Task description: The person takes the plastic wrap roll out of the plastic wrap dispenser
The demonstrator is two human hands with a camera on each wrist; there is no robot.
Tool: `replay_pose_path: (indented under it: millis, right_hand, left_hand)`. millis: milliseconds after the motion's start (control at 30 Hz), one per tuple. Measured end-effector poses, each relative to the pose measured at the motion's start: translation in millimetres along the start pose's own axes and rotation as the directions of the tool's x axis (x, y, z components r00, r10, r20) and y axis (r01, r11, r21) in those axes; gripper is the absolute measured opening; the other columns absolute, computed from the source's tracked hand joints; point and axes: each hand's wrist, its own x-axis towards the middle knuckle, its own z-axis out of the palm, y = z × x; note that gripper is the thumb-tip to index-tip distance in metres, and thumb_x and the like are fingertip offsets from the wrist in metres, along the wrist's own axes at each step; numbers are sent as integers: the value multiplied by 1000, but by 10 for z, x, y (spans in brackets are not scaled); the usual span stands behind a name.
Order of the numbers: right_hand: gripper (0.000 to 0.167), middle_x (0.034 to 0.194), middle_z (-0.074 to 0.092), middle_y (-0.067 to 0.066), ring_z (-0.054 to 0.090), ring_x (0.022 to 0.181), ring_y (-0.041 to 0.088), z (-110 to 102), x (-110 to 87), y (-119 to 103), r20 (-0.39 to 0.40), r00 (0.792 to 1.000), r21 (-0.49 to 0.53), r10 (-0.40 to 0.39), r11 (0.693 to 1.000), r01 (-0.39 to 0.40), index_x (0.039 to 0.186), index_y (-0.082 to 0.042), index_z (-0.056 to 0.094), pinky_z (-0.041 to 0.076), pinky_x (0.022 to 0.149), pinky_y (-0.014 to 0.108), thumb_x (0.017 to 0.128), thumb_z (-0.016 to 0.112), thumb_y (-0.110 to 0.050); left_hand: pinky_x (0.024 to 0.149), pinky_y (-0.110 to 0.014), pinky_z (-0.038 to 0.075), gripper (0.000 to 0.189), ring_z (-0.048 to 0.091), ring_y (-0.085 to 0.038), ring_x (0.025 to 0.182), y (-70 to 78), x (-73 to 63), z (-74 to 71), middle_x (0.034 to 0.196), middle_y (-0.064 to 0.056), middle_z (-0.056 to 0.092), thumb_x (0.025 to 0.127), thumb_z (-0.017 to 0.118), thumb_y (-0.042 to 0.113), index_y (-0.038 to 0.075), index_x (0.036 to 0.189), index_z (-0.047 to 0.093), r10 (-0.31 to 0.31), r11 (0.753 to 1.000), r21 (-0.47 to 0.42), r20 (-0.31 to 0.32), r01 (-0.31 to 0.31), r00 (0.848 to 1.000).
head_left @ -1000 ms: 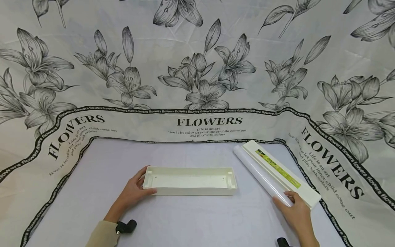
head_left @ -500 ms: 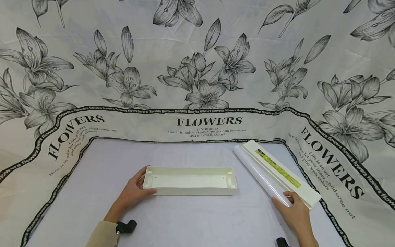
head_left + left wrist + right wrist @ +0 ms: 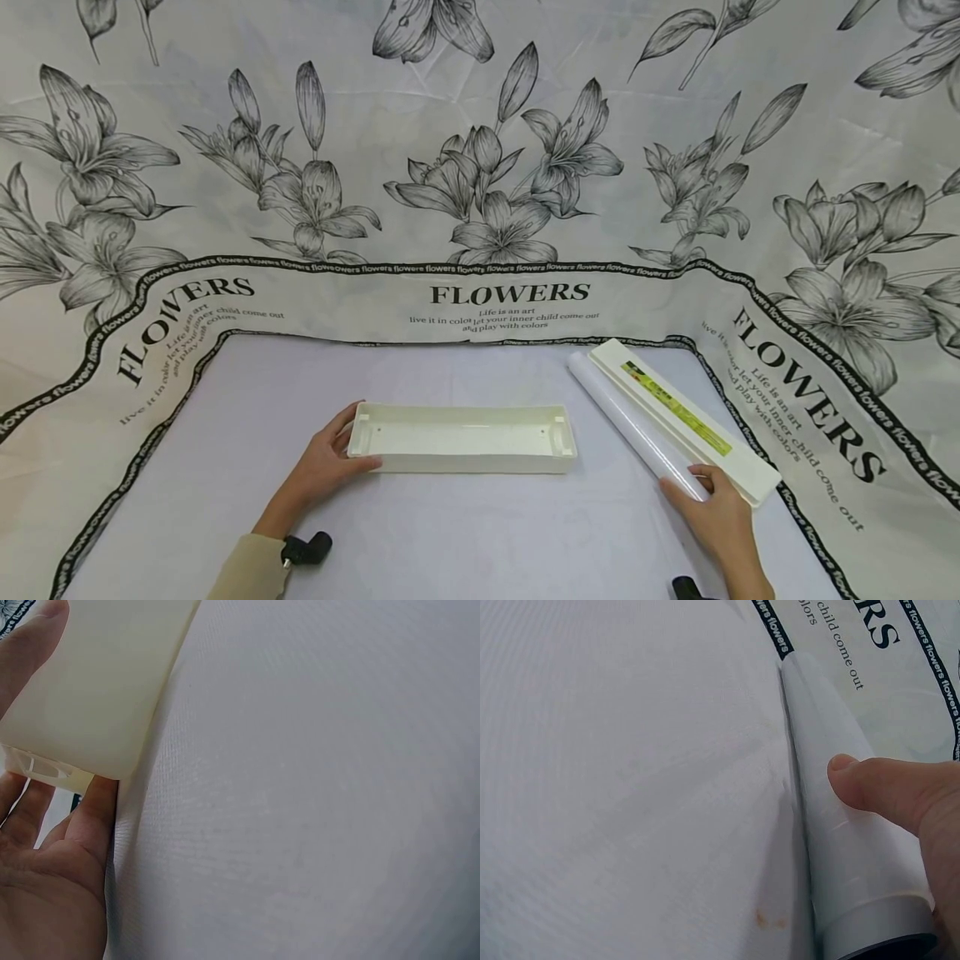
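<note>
In the head view my left hand (image 3: 322, 462) holds the left end of a long, open-topped cream plastic box (image 3: 472, 464), thumb along its front wall. The left wrist view shows the thumb flat on that wall (image 3: 105, 682) and fingers curled round the end. At the right, my right hand (image 3: 720, 517) grips the near end of a roll of cling film (image 3: 626, 421), which lies slantwise. Its thumb (image 3: 855, 780) presses on the film in the right wrist view; the other fingers are hidden there. Against the roll lies a long cream lid (image 3: 750, 475) with a yellow-green label (image 3: 675, 408).
A white cloth (image 3: 465, 533) covers the table. Around it runs a printed flower-pattern border (image 3: 510, 308), with a matching flowered drape (image 3: 435, 167) behind. Black wrist-camera mounts (image 3: 307, 550) sit at both wrists.
Nearly still. My right hand has shifted very slightly to the left on the roll; the box, the lid and the left hand stay in place.
</note>
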Motion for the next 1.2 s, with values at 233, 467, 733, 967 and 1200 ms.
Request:
replay_pose_path:
  millis: [233, 467, 733, 967, 1200]
  right_hand:
    - [80, 129, 57, 37, 63, 110, 45, -14, 10, -16, 32, 999, -4, -18, 1000, 18, 137, 7, 46, 54, 86, 52, 88, 79, -48]
    - [86, 136, 52, 38, 57, 119, 49, -34, 43, -7, 86, 996, -31, -19, 999, 22, 144, 7, 42, 49, 97, 60, 90, 76, -51]
    - [91, 142, 47, 40, 53, 125, 51, -52, 70, -28, 123, 992, -46, -18, 999, 23, 147, 8, 39, 46, 102, 64, 91, 74, -54]
    - [92, 144, 45, 40, 52, 127, 52, -65, 70, -46, 138, 990, -54, -21, 998, 29, 148, 9, 38, 44, 104, 66, 91, 74, -54]
    - [91, 142, 46, 40, 53, 125, 52, -75, 71, -57, 135, 990, -75, -37, 996, 47, 147, 10, 40, 44, 103, 66, 91, 74, -54]
  left_hand:
    - [101, -20, 49, 111, 34, -35, 153, 22, -5, 7, 169, -13, 28, 78, 92, 23, 18, 165, 24, 0, 1000, 8, 0, 0, 1000]
    - [101, -22, 50, 111, 36, -36, 152, 14, 0, 10, 169, -14, 29, 78, 92, 24, 17, 164, 24, -3, 1000, 17, 0, 3, 1000]
    - [100, -19, 49, 111, 35, -37, 152, 27, -5, 9, 169, -14, 28, 78, 92, 23, 16, 165, 23, 11, 1000, 13, -3, -11, 1000]
    - [101, -21, 49, 111, 34, -37, 153, 34, -7, 7, 170, -14, 26, 79, 92, 24, 17, 165, 22, 14, 1000, 12, 0, -14, 1000]
    - [100, -20, 50, 113, 36, -38, 152, 48, -11, 12, 170, -14, 25, 80, 90, 23, 15, 166, 17, 16, 1000, 12, 8, -16, 1000]
